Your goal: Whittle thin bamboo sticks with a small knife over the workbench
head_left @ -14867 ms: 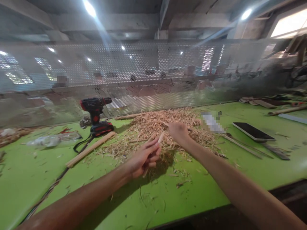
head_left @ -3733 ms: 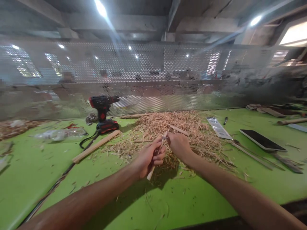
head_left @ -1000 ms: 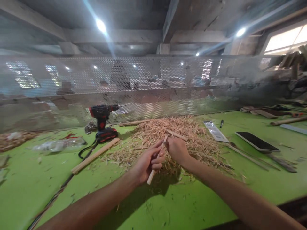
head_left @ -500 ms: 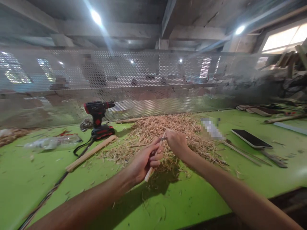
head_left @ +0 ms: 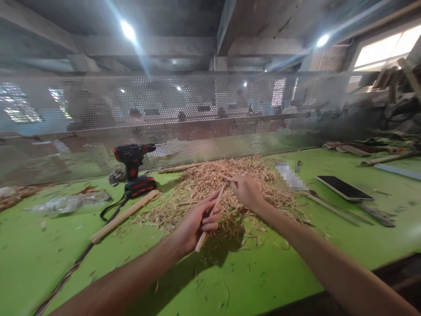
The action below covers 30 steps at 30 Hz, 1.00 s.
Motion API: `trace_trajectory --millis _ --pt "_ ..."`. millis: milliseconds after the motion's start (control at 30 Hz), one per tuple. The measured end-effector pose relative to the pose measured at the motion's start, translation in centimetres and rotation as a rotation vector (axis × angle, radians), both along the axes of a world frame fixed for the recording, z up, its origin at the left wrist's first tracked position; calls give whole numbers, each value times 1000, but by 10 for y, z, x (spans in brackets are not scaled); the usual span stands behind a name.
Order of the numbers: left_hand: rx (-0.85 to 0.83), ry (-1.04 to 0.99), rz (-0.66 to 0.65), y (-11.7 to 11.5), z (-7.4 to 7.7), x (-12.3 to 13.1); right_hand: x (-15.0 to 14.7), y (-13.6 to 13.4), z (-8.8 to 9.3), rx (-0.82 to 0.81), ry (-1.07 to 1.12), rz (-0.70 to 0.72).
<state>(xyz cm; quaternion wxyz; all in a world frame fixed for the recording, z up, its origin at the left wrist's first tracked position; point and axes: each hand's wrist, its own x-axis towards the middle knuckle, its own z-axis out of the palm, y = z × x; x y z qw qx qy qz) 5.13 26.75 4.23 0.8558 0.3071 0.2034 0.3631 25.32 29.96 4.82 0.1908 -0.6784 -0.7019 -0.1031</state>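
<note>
My left hand is closed around a slim pale wooden strip, which slants up and away between thumb and fingers. Its lower end pokes out below my palm. Just beyond the strip's upper end, my right hand is closed too. A narrow metal blade showed at these fingers a moment earlier, so they appear to grip a small knife; at this moment the blade is hidden. Under and behind both hands spreads a heap of curled wood shavings.
On the green table stand a cordless drill and a wooden slat at left, near a clear plastic bag. At right lie a phone and thin tools. A perforated metal screen closes the back.
My right hand has shifted slightly right, away from my left thumb, and the blade between them has gone from sight. The left hand keeps its hold on the strip. The view has moved slightly.
</note>
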Motion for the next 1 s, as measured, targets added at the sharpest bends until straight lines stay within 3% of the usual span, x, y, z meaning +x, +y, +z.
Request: trace_trajectory --millis 133,267,467,700,767,1000 --pt "49 31 24 -4 -6 1 -27 -12 -8 -116 -78 57" --pt "69 57 43 -6 -7 3 -30 -14 -8 -155 -114 40" --pt "98 97 73 -8 -11 4 -24 -7 -7 -176 -162 43" --pt "174 163 -15 -24 0 3 13 15 -8 -131 -44 -144" --pt "192 163 16 -22 0 4 19 15 -6 -90 -24 -166" --pt "169 163 186 -7 -17 7 -7 -1 -3 -68 -55 5"
